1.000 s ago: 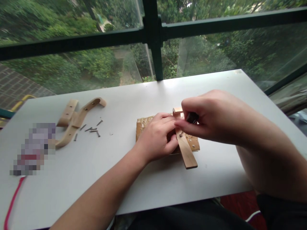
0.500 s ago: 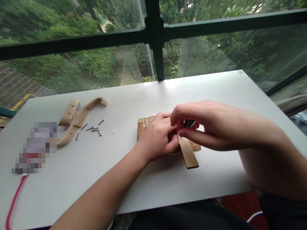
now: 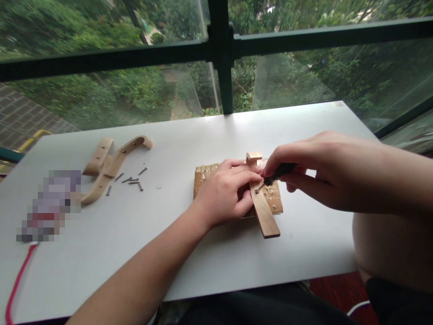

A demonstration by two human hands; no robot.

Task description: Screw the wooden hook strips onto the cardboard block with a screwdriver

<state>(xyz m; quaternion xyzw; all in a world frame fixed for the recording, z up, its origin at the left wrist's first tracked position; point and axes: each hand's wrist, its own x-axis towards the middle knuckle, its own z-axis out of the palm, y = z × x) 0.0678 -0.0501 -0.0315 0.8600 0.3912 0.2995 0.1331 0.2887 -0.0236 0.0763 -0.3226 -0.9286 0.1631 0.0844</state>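
Observation:
My left hand point(image 3: 225, 189) is closed around a pale wooden hook point(image 3: 265, 216), fingers across its upper part and thumb at its edge. Under the hook lies a block wrapped in brown tape point(image 3: 275, 201), its top dotted with small pits. The hook's curled end sticks up beyond my fingers, and its flat end reaches past the block's near edge. My right hand point(image 3: 304, 167) grips a screwdriver point(image 3: 282, 171) by its dark handle. The shaft slants down to the left, with its tip at a hole in the hook; whether a screw sits there I cannot make out.
Several loose screws point(image 3: 133, 181) are scattered to the left on the white table point(image 3: 176, 149). Beyond them lie more wooden hooks point(image 3: 118, 158). A blurred-out object point(image 3: 50, 203) with a pink cord point(image 3: 20, 280) is at the far left. Windows border the back.
My right hand has moved right and tilted the screwdriver over, uncovering its shaft, the hole and the hook's curled end. My left hand stays in place on the hook.

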